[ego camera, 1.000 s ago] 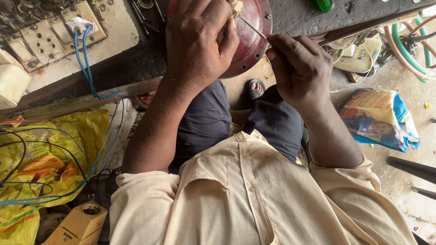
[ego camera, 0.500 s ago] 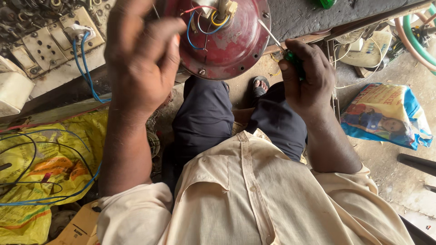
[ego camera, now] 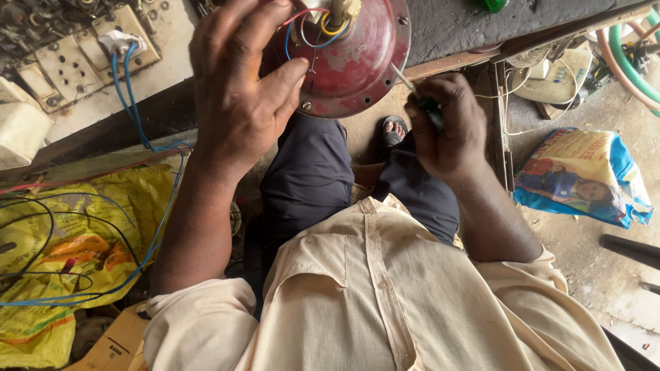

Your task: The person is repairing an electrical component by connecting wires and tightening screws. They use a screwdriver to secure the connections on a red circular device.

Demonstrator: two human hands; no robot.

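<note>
Far left of frame: yellow printed sacks [ego camera: 62,240] with blue and black wires [ego camera: 137,130] draped over them, and above, upper left, a pale switchboard panel [ego camera: 75,55] with a white plug seated in it

Left hand [ego camera: 237,89] up at top centre-left, fingers spread and loose, grip apart, nothing clamped; thumb touching the rim of the round dark-red motor housing [ego camera: 354,62], fingertips near its blue, yellow and red leads [ego camera: 313,31]

Housing sits top centre at the edge of the dark tabletop [ego camera: 481,27], face towards me, leads out and loose, rim screws look seated from here

Right hand [ego camera: 447,127] just right of the housing, grip clamped on a green-handled screwdriver [ego camera: 419,96], metal tip pointing at the lower right rim

My read: mid-job. Housing open to the wiring, leads not tidied, driver on a rim fastener. Can't tell if the screw is going in or out

Right side: tabletop edge, then bare concrete floor [ego camera: 591,261] with a blue and yellow printed bag [ego camera: 584,178]; green hose [ego camera: 629,62] and white cable clutter upper right. Cramped, dusty workshop, one sandalled foot [ego camera: 394,130] visible below the housing
</note>
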